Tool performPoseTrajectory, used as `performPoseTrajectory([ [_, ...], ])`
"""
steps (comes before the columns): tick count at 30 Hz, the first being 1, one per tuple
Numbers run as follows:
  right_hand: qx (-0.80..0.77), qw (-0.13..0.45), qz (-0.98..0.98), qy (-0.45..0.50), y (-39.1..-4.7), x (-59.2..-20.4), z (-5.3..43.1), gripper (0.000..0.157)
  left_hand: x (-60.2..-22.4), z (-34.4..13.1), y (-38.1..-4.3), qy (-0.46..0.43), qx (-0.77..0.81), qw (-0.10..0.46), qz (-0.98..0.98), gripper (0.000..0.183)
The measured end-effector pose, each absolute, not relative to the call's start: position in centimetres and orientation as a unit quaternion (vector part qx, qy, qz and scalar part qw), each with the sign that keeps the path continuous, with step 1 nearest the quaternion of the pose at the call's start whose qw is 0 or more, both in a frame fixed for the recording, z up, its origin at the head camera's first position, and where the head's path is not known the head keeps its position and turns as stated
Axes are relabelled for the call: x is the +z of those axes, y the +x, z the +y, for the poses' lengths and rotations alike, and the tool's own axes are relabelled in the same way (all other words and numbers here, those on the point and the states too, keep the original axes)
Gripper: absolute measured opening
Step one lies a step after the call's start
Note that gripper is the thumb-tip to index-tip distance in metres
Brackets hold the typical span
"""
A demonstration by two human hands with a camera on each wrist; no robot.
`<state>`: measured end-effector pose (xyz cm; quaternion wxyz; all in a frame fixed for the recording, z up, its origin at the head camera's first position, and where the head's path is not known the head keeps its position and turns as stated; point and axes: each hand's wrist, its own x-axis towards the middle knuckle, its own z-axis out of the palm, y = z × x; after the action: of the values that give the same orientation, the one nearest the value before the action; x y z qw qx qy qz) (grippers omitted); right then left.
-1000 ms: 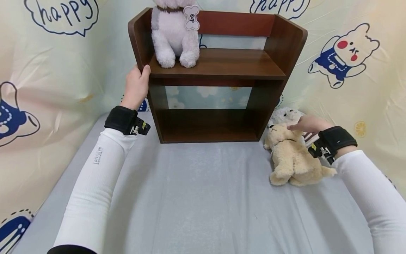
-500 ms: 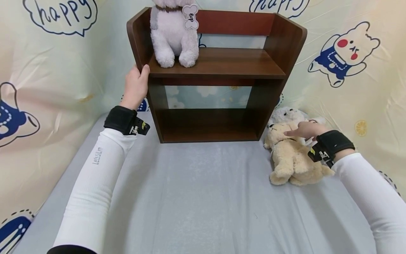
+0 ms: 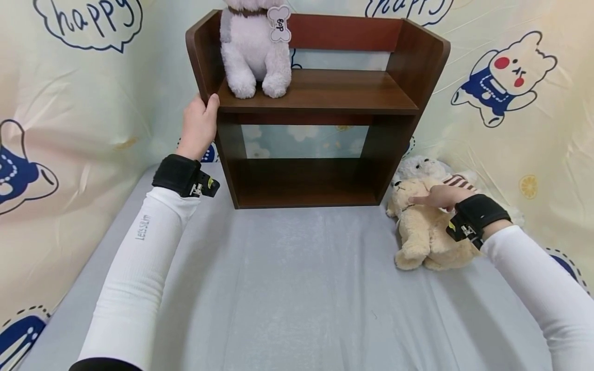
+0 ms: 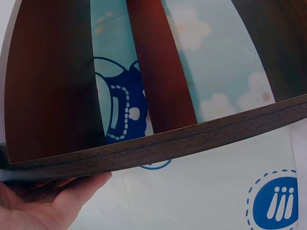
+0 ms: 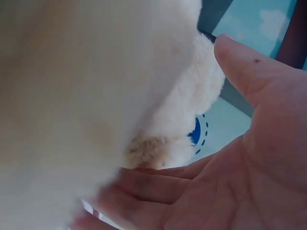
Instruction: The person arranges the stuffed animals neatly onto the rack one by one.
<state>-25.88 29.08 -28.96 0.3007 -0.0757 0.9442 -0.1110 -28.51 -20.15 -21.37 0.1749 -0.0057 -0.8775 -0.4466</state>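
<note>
A brown wooden bookshelf (image 3: pixel 320 111) with two tiers stands at the far side of the table. My left hand (image 3: pixel 198 126) holds the outer face and front edge of its left side panel; the left wrist view shows the panel (image 4: pixel 158 146) from beside. At the shelf's right, a tan plush dog (image 3: pixel 415 232) sits on the table, and my right hand (image 3: pixel 443 197) is at its upper body. In the right wrist view, the thumb is straight and the fingers (image 5: pixel 158 187) reach behind the blurred tan fur (image 5: pixel 62 96); the fingertips are partly hidden.
A whitish plush dog (image 3: pixel 257 56) with a bone-shaped tag sits at the left of the upper tier. Behind the tan dog leans a white plush (image 3: pixel 422 167) with a striped piece. A grey cloth (image 3: pixel 297 288) covers the table, and a printed curtain (image 3: pixel 501 149) hangs around it.
My right hand has moved slightly down and left across the tan plush dog, uncovering the striped piece on the white plush. The left hand stays on the bookshelf.
</note>
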Motion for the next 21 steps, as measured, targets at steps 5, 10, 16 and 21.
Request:
performPoseTrajectory([
  [5,-0.120,0.321,0.937,-0.070,-25.3,-29.0,28.8,0.061,-21.4,-20.2,-28.5,-0.008,-0.448,0.175,-0.877,0.053],
  [10,-0.122,0.328,0.934,-0.073,-25.1,-29.3,28.7,0.075,-21.3,-20.1,-28.6,-0.005,-0.453,0.166,-0.876,0.054],
  [16,-0.086,0.324,0.938,-0.090,-25.1,-29.5,28.5,0.073,-21.4,-20.1,-28.7,-0.010,-0.458,0.166,-0.873,0.053],
  [21,-0.076,0.326,0.937,-0.098,-24.6,-29.5,28.3,0.071,-21.4,-20.1,-28.6,-0.009,-0.455,0.166,-0.875,0.054],
])
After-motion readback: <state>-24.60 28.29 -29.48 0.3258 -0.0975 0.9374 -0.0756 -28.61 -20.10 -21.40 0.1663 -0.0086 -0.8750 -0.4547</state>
